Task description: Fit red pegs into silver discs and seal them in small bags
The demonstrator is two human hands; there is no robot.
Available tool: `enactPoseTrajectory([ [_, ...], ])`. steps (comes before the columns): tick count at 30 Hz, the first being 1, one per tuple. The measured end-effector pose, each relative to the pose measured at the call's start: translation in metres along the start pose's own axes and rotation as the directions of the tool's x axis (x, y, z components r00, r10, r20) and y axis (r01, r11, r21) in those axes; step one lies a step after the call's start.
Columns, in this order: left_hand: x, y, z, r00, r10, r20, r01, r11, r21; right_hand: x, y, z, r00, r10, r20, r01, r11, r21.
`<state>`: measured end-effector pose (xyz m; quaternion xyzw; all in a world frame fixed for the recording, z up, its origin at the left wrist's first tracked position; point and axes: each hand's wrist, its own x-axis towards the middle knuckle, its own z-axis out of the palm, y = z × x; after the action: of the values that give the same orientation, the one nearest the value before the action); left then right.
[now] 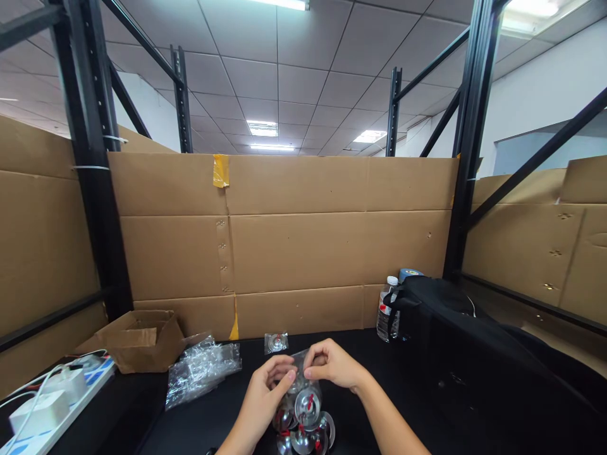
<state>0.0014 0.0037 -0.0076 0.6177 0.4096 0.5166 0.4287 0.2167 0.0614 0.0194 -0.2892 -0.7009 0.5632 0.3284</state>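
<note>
Between my hands is a small clear plastic bag [300,361], partly hidden by fingers. My left hand [266,393] is closed, its thumb and fingers pinching the bag's left side. On the other side, my right hand [336,366] grips the bag's upper right edge between thumb and curled fingers. Just below lies a pile of round, clear and silvery disc-like pieces with red marks [307,407]; their exact kind is unclear. A small clear packet with a round piece inside [275,342] lies flat on the black table, beyond my hands.
A heap of clear plastic bags [203,370] lies to the left, by an open cardboard box [142,341]. A white power strip [78,411] with plugs sits far left. A water bottle [386,311] and black bag [441,354] stand right. Cardboard panels [294,253] wall the back.
</note>
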Motion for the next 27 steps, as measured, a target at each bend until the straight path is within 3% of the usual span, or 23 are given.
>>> enactPoseTrajectory([
  [6, 0.002, -0.004, -0.005, 0.996, 0.036, -0.081, -0.036, 0.999, -0.002, 0.008, 0.0, 0.004, 0.98, -0.086, -0.18, 0.094, 0.995, 0.039],
  [9, 0.009, -0.003, -0.017, 0.981, 0.029, -0.191, -0.045, 0.996, -0.082, 0.012, 0.008, 0.006, 0.972, -0.098, -0.213, 0.097, 0.995, -0.013],
  [12, 0.016, 0.001, -0.048, 0.933, 0.061, -0.354, -0.098, 0.991, -0.087, 0.015, 0.017, 0.01, 0.961, -0.114, -0.252, 0.073, 0.984, -0.165],
  [15, 0.018, 0.001, -0.096, 0.907, 0.145, -0.396, -0.051, 0.97, 0.238, 0.022, 0.023, 0.016, 0.952, -0.176, -0.251, 0.056, 0.903, -0.425],
  [18, 0.013, 0.0, -0.142, 0.903, 0.143, -0.405, 0.147, 0.782, 0.606, 0.038, 0.026, 0.025, 0.955, -0.237, -0.179, 0.075, 0.775, -0.627],
  [21, 0.006, -0.003, -0.171, 0.882, 0.085, -0.463, 0.319, 0.615, 0.721, 0.066, 0.025, 0.033, 0.981, -0.183, -0.068, 0.065, 0.635, -0.769],
  [27, -0.003, -0.013, -0.175, 0.881, 0.047, -0.471, 0.438, 0.3, 0.848, 0.113, 0.018, 0.041, 1.0, 0.002, -0.026, -0.025, 0.353, -0.935],
])
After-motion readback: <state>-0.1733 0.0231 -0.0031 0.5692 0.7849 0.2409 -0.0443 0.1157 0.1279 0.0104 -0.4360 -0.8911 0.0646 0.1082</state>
